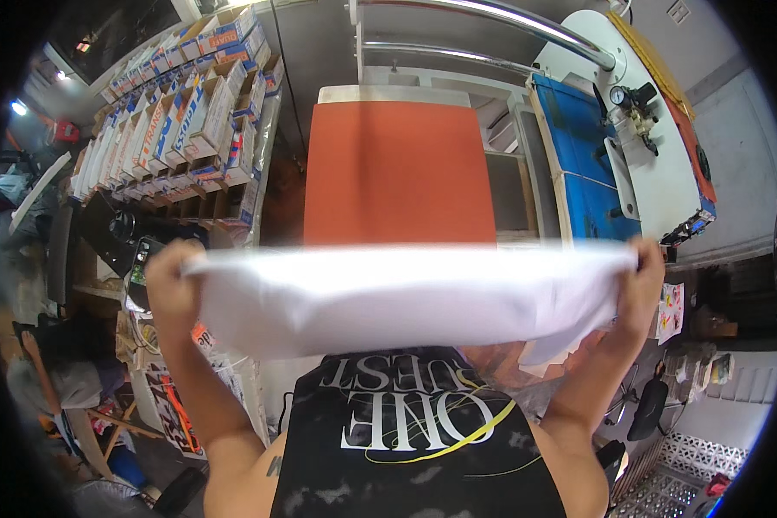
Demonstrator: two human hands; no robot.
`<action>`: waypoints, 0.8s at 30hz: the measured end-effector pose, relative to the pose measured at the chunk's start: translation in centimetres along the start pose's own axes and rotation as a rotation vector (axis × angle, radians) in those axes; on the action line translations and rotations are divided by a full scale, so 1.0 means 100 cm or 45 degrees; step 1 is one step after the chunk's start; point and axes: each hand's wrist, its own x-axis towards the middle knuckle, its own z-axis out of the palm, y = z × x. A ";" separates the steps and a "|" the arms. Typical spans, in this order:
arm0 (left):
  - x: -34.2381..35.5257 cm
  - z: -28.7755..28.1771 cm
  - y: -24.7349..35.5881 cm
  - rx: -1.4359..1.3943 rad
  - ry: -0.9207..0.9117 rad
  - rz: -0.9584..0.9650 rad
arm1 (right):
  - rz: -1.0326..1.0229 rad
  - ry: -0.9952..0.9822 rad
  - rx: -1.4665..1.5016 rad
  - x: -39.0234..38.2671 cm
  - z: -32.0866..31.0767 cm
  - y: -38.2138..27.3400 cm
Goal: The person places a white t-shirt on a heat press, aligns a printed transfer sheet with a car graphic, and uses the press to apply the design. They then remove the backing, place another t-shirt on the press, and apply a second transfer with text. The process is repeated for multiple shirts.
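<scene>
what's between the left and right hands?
A white cloth, held spread from the left hand to the right hand; the head view shows it, motion-blurred.

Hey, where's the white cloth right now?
At the head view's centre, the white cloth is stretched between the left hand and right hand, just below the orange board.

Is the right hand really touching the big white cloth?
Touching. The head view shows the right hand closed on the white cloth at its upper right corner, with no gap between them.
</scene>
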 end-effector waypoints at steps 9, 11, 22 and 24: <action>0.106 0.136 -0.090 0.219 0.317 0.367 | -0.165 -0.165 -0.342 0.054 0.145 0.090; 0.038 0.149 -0.111 0.113 -0.063 -0.309 | 0.305 -0.336 -0.443 -0.020 0.153 0.122; -0.004 0.214 -0.178 -1.655 0.109 -1.195 | 1.264 0.183 1.644 -0.054 0.202 0.218; -0.010 0.199 -0.185 -1.483 0.108 -1.145 | 1.373 0.097 1.552 -0.057 0.196 0.215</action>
